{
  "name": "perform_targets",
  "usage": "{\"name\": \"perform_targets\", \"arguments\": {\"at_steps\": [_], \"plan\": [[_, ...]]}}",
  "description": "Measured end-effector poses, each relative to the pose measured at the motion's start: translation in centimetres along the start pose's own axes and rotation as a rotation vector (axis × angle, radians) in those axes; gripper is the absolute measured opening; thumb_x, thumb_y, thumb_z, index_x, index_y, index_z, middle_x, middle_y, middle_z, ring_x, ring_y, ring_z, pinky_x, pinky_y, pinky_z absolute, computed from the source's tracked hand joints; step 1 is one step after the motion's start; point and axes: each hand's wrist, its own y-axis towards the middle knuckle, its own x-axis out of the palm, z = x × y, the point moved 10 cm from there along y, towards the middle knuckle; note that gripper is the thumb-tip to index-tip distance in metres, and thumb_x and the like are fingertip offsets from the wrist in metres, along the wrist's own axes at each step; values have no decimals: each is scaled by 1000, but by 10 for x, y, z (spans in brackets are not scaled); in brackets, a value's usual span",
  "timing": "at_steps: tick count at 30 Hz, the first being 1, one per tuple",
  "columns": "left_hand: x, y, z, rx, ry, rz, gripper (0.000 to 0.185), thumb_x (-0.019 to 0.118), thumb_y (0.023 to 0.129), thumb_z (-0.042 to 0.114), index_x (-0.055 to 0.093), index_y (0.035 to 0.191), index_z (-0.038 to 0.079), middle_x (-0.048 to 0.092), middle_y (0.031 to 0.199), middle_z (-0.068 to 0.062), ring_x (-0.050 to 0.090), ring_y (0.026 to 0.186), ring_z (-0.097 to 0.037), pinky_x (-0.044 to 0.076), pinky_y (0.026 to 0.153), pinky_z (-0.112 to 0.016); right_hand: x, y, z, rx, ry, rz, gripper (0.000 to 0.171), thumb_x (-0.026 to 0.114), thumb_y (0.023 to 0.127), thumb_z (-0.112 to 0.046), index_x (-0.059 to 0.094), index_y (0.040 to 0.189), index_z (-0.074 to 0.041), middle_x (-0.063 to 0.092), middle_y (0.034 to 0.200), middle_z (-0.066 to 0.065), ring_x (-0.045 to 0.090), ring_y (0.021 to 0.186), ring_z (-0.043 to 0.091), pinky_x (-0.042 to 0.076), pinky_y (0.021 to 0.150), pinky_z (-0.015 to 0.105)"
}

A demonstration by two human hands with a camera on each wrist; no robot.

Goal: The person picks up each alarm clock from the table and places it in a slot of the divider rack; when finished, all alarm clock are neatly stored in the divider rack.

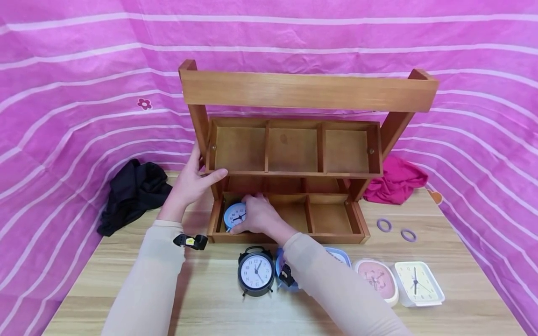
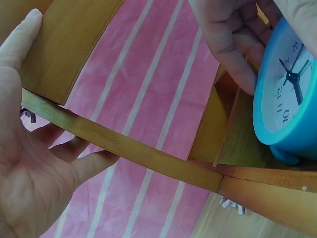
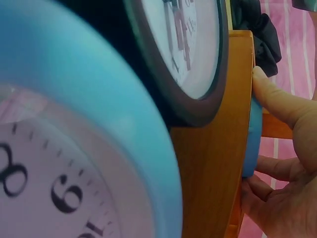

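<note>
A two-tier wooden shelf with divided trays stands at the back of the table. My left hand grips its left side board, thumb at the upper tray and the other fingers behind the board. In the lower tray's left compartment, my right hand holds a round light-blue alarm clock, its dial tilted up. In the left wrist view this clock shows its blue rim and one foot. The right wrist view has the right hand's thumb and fingers on opposite sides of its blue edge.
In front of the shelf lie a black twin-leg alarm clock, a blue clock partly under the right forearm, a pink-faced clock and a white square clock. Two purple rings, black cloth and pink cloth lie around.
</note>
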Motion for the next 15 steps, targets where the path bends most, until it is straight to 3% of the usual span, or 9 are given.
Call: {"name": "perform_targets", "arguments": {"at_steps": [7, 15], "plan": [[-1, 0, 2, 11, 1, -4, 101, 79, 94, 26, 10, 165, 48, 31, 167, -4, 39, 148, -35, 43, 111, -64, -2, -2, -2, 3, 30, -3, 79, 96, 70, -46, 63, 131, -9, 62, 116, 5, 51, 115, 23, 54, 100, 37], [0, -1, -1, 0, 9, -8, 102, 79, 94, 25, 9, 165, 47, 30, 167, -5, 38, 149, -34, 43, 111, -64, 1, -5, -1, 13, 57, -10, 83, 96, 71, -45, 63, 137, -8, 60, 124, 7, 51, 117, 22, 56, 98, 36]]}}
